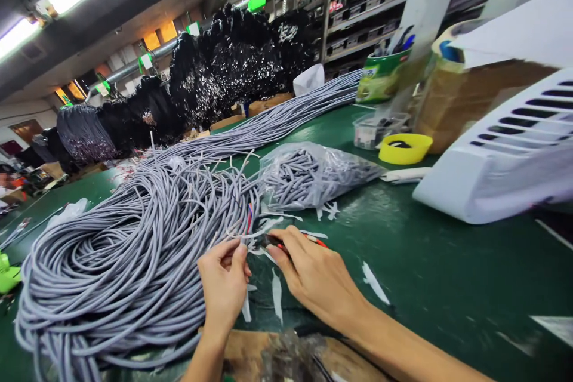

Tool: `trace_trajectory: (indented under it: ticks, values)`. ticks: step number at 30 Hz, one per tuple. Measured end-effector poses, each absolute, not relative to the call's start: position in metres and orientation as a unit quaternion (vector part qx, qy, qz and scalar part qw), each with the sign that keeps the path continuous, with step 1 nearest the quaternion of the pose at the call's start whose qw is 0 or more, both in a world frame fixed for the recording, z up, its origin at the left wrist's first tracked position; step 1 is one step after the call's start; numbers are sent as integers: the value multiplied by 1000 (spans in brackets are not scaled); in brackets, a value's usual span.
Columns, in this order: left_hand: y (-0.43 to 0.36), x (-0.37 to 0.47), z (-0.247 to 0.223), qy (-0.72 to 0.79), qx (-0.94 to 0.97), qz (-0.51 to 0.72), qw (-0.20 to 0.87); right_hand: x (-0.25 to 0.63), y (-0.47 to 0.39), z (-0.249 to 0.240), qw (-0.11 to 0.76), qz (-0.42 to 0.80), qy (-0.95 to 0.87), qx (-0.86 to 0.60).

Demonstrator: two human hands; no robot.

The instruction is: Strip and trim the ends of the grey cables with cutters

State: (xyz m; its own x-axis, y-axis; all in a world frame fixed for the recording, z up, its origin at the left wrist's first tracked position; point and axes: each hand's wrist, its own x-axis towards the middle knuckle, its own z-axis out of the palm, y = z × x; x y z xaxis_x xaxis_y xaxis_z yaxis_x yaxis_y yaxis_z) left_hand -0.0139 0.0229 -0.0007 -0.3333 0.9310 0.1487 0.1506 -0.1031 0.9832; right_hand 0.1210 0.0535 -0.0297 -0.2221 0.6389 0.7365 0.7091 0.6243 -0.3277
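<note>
A pale strand (262, 231), likely light and limp, best held near its end, is pinched by the left grip (225, 279); a red-handled tool (321, 243) is clasped by the right grip (310, 262).

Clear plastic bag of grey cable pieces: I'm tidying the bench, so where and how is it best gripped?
Grip the clear plastic bag by its right end, probably from the right: it narrows there, while its bulging left side sits beside the coiled grey cables.

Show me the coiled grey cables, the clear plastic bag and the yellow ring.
Coiled grey cables (147, 268): head view, on the middle strands.
Clear plastic bag (307, 178): head view, filled middle.
Yellow ring (405, 156): head view, front wall.
</note>
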Motion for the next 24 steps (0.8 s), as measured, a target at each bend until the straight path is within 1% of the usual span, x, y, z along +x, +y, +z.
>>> trace_trajectory:
  ticks: [1, 3, 5, 6, 10, 13, 17, 24]
  values:
    - [23, -13, -1, 578, 467, 580, 333, 124, 55, -27, 463, -52, -771, -436]
    - [23, -14, -2, 579, 458, 590, 328, 132, 57, -22, 517, -64, -724, -452]
    - [24, -16, -3, 576, 443, 596, 342, 136, 57, -19, 573, -62, -682, -451]
    - [25, -17, -3, 570, 436, 597, 358, 136, 56, -19, 580, -53, -688, -433]
    - [26, -19, 1, 502, 411, 612, 452, 123, 47, -23, 522, -33, -779, -346]
    - [26, -17, 4, 468, 381, 621, 500, 115, 43, -27, 502, -65, -783, -360]
    - [24, -14, 3, 469, 384, 605, 516, 115, 44, -27, 489, -102, -779, -380]
    - [20, -10, 5, 480, 414, 566, 527, 117, 47, -27, 489, -165, -770, -375]
